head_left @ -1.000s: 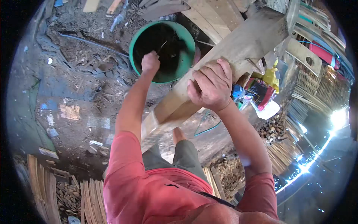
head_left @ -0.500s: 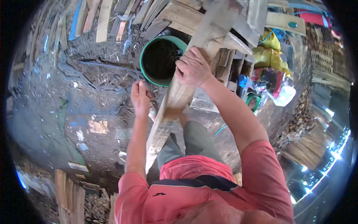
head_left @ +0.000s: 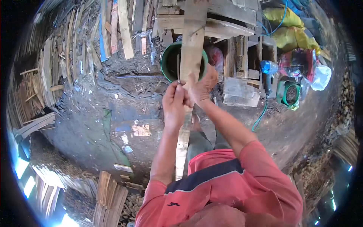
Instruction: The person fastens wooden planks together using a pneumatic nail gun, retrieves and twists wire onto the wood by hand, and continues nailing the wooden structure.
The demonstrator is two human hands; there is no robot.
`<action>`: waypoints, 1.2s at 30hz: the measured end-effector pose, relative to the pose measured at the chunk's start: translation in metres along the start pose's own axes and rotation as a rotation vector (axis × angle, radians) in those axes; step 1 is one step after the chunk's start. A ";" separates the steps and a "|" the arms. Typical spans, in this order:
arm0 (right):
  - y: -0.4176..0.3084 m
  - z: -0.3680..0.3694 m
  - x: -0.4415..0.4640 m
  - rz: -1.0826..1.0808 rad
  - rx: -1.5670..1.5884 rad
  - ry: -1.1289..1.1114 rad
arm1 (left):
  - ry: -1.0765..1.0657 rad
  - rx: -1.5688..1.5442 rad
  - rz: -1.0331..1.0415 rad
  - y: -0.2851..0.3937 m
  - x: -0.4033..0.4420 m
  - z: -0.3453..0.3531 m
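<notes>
A long wooden plank (head_left: 192,49) runs lengthwise away from my body, crossing over a round green bucket (head_left: 163,64) with a dark inside. My left hand (head_left: 174,102) is closed around a thin, dark metal bar (head_left: 178,68) that points away from me along the plank's left edge. Slightly blurred, my right hand (head_left: 203,86) grips the plank at its right edge, thumb lying over the top face. The two hands are close together, and part of the plank is hidden beneath them.
Stacked boards (head_left: 227,28) rise beyond the bucket. To the right lie a blue-and-dark power tool (head_left: 267,72) with a green cord, a green container (head_left: 290,92) and yellow sacks (head_left: 291,38). Loose wood strips (head_left: 123,30) cover the far left floor.
The view has turned, and the plank now lies straighter ahead. My right hand has slid nearer along the plank to its right edge. My left hand, with the metal bar, has come closer to the plank.
</notes>
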State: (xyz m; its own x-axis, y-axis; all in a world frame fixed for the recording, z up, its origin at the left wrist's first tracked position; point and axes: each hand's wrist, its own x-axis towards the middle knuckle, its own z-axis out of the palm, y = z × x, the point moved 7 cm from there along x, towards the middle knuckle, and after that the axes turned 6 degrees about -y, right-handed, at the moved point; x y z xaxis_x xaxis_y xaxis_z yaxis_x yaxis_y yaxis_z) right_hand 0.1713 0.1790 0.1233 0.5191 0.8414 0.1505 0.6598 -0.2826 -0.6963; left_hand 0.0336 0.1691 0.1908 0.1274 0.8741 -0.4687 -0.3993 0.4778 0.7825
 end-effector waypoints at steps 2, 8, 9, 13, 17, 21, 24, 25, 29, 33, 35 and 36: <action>0.033 0.023 -0.012 0.234 0.000 -0.023 | -0.008 -0.020 -0.061 -0.013 0.024 0.013; 0.046 0.053 -0.012 0.435 0.298 -0.307 | -0.013 0.036 -0.080 -0.031 0.070 0.028; 0.045 0.053 -0.014 0.322 0.264 -0.300 | -0.014 0.039 -0.082 -0.035 0.077 0.028; 0.059 0.073 -0.024 0.235 0.003 -0.260 | -0.012 -0.111 -0.149 -0.061 0.095 0.031; 0.030 0.064 -0.011 0.210 -0.087 -0.265 | -0.001 -0.231 -0.172 -0.069 0.101 0.038; 0.039 0.062 -0.007 0.213 0.084 -0.276 | -0.120 -0.579 -0.254 -0.076 0.101 0.059; 0.044 0.063 -0.008 0.213 0.126 -0.273 | -0.151 -0.868 -0.280 -0.086 0.105 0.067; 0.046 0.061 -0.012 0.218 0.140 -0.276 | -0.198 -0.958 -0.285 -0.086 0.105 0.072; 0.049 0.058 -0.017 0.212 0.182 -0.268 | -0.282 -1.292 -0.341 -0.075 0.098 0.100; 0.053 0.053 -0.021 0.223 0.211 -0.250 | -0.331 -1.340 -0.329 -0.079 0.107 0.113; 0.055 0.053 -0.023 0.229 0.221 -0.243 | -0.215 -1.156 -0.304 -0.086 0.112 0.116; 0.058 0.055 -0.025 0.231 0.224 -0.236 | -0.202 -1.112 -0.307 -0.086 0.116 0.118</action>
State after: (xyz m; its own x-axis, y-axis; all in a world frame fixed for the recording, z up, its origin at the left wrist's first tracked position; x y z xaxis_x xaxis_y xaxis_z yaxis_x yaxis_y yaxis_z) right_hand 0.1665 0.1667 0.0410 0.4840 0.8574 -0.1752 0.3915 -0.3912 -0.8329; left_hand 0.1899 0.2398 0.1172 0.4581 0.7813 -0.4240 -0.8884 0.4188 -0.1882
